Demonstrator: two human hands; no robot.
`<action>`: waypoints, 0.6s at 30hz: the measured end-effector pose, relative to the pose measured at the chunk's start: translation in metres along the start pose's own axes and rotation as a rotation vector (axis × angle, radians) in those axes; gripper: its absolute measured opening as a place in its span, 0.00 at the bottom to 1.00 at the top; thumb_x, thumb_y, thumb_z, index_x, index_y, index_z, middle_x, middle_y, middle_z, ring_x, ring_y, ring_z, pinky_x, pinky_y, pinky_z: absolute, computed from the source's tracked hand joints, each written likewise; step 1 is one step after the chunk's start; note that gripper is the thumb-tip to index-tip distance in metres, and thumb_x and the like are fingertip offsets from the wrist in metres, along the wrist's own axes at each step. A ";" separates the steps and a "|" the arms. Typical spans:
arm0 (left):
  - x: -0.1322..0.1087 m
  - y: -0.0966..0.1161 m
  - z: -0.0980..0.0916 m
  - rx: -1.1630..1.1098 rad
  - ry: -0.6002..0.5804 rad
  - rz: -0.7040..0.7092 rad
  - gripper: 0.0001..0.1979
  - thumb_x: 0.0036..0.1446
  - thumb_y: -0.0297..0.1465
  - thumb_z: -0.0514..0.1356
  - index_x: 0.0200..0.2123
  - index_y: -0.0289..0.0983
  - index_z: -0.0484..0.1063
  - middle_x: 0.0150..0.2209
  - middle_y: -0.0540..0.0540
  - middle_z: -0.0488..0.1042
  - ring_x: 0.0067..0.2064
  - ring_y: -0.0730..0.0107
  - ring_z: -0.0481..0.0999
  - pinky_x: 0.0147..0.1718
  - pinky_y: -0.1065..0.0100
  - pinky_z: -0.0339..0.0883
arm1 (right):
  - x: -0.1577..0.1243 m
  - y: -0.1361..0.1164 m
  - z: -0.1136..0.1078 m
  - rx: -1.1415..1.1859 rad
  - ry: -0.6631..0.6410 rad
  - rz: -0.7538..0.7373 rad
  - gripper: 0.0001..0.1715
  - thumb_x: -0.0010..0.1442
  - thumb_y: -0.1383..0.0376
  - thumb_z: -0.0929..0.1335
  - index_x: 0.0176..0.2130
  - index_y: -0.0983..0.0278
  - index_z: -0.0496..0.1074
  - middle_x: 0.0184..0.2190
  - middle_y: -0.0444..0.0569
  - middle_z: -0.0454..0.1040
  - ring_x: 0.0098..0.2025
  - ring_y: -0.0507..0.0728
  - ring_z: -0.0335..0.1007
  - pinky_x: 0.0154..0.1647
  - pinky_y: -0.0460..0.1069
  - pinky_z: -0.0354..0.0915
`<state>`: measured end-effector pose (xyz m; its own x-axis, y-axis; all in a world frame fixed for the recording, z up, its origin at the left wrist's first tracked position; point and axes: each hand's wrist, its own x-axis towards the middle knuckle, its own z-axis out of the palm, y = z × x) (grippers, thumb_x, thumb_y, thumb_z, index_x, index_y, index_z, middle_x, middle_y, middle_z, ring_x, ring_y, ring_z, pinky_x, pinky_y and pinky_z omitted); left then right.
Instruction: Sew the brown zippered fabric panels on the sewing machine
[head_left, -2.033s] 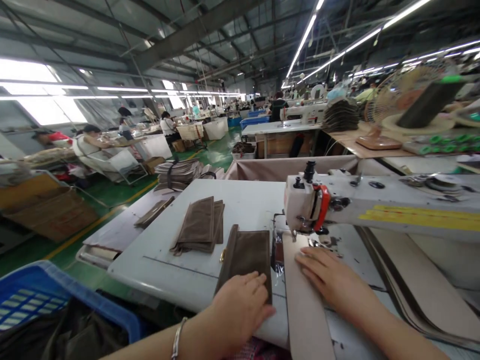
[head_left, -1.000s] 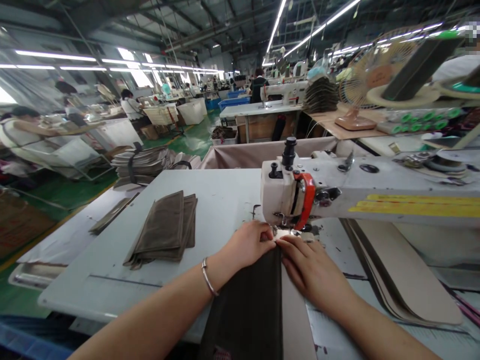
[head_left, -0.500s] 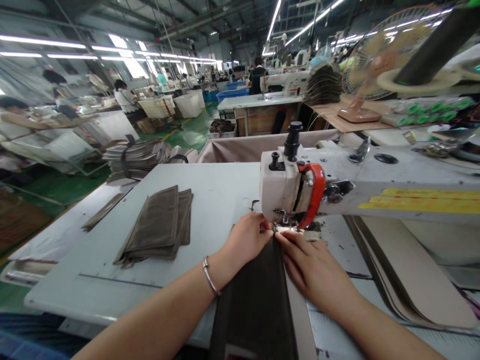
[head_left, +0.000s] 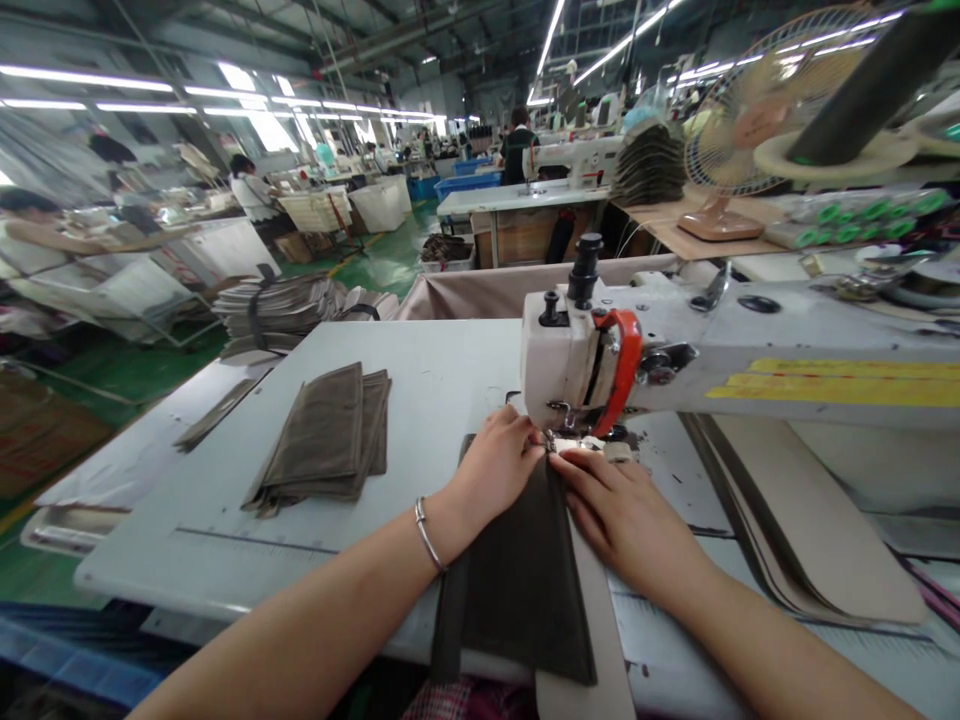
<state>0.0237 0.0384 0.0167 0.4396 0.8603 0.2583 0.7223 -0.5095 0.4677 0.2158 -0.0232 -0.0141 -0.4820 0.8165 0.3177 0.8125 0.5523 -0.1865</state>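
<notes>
Running lengthwise nearward from the machine (head_left: 559, 365), the panel (head_left: 525, 590) in the head view lies partly over the strip (head_left: 589, 700), its far end just before the machine. The left hand (head_left: 499, 465) has thumb and finger pinched on that end, so the panel's length trails nearward from this grip. The right hand (head_left: 626, 500) rests its fingertips by the panel's right edge; whether they grasp, I cannot tell. Both hands seem about equally near the machine.
</notes>
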 end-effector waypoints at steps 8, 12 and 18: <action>-0.121 0.039 -0.037 -0.040 -0.398 0.441 0.14 0.64 0.31 0.57 0.52 0.37 0.71 0.54 0.45 0.70 0.55 0.61 0.65 0.59 0.60 0.58 | -0.051 -0.031 -0.016 0.101 -0.006 -0.021 0.21 0.67 0.65 0.62 0.59 0.61 0.64 0.58 0.52 0.64 0.59 0.60 0.58 0.58 0.59 0.60; -0.141 0.039 -0.033 0.037 -0.381 0.506 0.17 0.66 0.25 0.50 0.57 0.34 0.65 0.57 0.43 0.68 0.56 0.60 0.65 0.57 0.59 0.60 | -0.059 -0.035 -0.013 0.112 0.003 -0.013 0.22 0.67 0.64 0.62 0.60 0.61 0.63 0.57 0.52 0.64 0.59 0.60 0.58 0.59 0.59 0.59; -0.142 0.037 -0.033 0.099 -0.375 0.526 0.17 0.65 0.26 0.52 0.57 0.33 0.65 0.56 0.42 0.70 0.54 0.59 0.66 0.55 0.57 0.64 | -0.057 -0.033 -0.011 0.090 0.000 -0.012 0.23 0.67 0.63 0.62 0.60 0.59 0.63 0.57 0.52 0.64 0.59 0.60 0.59 0.58 0.60 0.60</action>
<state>-0.0298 -0.1016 0.0251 0.8912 0.4400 0.1102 0.3981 -0.8752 0.2750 0.2195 -0.0899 -0.0154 -0.4912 0.8098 0.3208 0.7740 0.5747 -0.2656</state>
